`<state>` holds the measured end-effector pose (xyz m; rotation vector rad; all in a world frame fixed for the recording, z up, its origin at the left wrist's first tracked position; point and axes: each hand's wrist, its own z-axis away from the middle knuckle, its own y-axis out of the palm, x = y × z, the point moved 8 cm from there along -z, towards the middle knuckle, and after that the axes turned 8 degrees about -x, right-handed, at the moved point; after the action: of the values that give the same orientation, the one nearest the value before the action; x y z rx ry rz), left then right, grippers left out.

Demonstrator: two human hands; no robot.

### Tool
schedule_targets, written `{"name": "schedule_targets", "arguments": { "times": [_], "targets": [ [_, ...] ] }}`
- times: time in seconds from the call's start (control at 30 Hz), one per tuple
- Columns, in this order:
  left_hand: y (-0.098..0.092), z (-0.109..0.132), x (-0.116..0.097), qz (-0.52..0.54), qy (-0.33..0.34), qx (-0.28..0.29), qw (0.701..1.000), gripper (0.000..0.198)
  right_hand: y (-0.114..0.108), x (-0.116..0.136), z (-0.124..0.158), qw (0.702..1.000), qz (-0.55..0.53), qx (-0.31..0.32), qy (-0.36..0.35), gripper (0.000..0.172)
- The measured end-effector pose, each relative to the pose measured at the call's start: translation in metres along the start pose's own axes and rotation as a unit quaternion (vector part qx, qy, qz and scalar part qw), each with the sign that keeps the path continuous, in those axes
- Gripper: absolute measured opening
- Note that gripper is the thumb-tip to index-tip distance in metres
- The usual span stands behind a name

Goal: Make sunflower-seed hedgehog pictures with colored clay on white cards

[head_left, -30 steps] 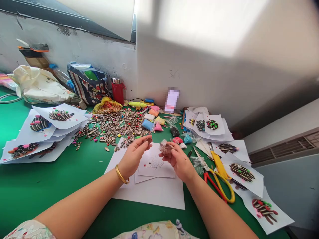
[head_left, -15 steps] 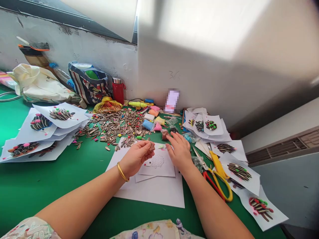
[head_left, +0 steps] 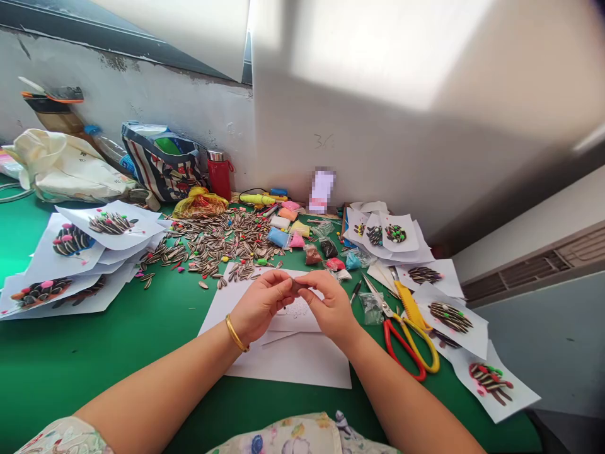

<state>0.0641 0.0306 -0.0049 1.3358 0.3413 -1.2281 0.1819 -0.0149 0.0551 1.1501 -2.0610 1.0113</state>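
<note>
A small lump of brown clay (head_left: 297, 287) is pinched between the fingertips of my left hand (head_left: 265, 302) and my right hand (head_left: 329, 307), which meet over the paper. Both hands are closed on it. Beneath them, a sheet with a pencil drawing (head_left: 295, 308) lies partly covered on larger white paper (head_left: 312, 366). Beyond my hands are bags of coloured clay, among them a brown one (head_left: 312, 255), a black one (head_left: 328, 248) and a blue one (head_left: 278, 237). A heap of striped seeds (head_left: 227, 239) spreads behind my left hand.
Scissors with red and yellow handles (head_left: 401, 334) and a yellow cutter (head_left: 410, 306) lie to the right. Finished seed pictures are stacked at left (head_left: 101, 252) and right (head_left: 508, 403). A red flask (head_left: 219, 176) and bags stand along the wall.
My right hand has drawn back from the clay bags and joined my left, and its fingers have closed on the brown clay. The bags it covered now show.
</note>
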Motion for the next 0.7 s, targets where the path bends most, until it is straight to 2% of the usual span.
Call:
{"name": "schedule_targets", "arguments": {
  "times": [0.1,0.17,0.23,0.3,0.4,0.47,0.53,0.63,0.7],
  "targets": [
    [0.002,0.001,0.000,-0.002,-0.006,0.010,1.000,0.028,-0.002,-0.010,0.001,0.997,-0.044,-0.010,0.061,0.020],
    [0.001,0.001,-0.001,-0.053,0.005,0.006,0.999,0.028,-0.003,-0.011,0.000,0.997,-0.030,-0.003,0.074,0.017],
    [0.001,0.002,-0.005,-0.135,0.042,0.001,0.990,0.035,-0.004,-0.008,-0.001,0.998,0.009,0.008,0.068,0.016],
    [0.003,0.004,-0.011,-0.202,0.092,-0.006,0.975,0.040,-0.007,-0.004,-0.005,0.996,0.063,0.012,0.055,0.024],
    [0.004,0.008,-0.020,-0.226,0.154,-0.024,0.962,0.039,-0.008,0.005,-0.009,0.988,0.152,0.032,0.018,0.032],
    [0.006,0.009,-0.024,-0.230,0.174,-0.027,0.957,0.030,-0.007,0.009,-0.011,0.982,0.183,0.056,-0.004,0.036],
    [0.008,0.009,-0.023,-0.231,0.170,-0.017,0.958,0.025,-0.008,0.010,-0.012,0.982,0.182,0.055,-0.003,0.037],
    [0.004,0.007,-0.020,-0.191,0.133,-0.025,0.972,0.028,-0.009,0.007,-0.012,0.990,0.138,0.031,0.022,0.022],
    [0.000,0.004,-0.016,-0.155,0.100,-0.036,0.982,0.031,-0.004,0.004,-0.010,0.995,0.098,0.029,0.021,0.027]
  ]
}}
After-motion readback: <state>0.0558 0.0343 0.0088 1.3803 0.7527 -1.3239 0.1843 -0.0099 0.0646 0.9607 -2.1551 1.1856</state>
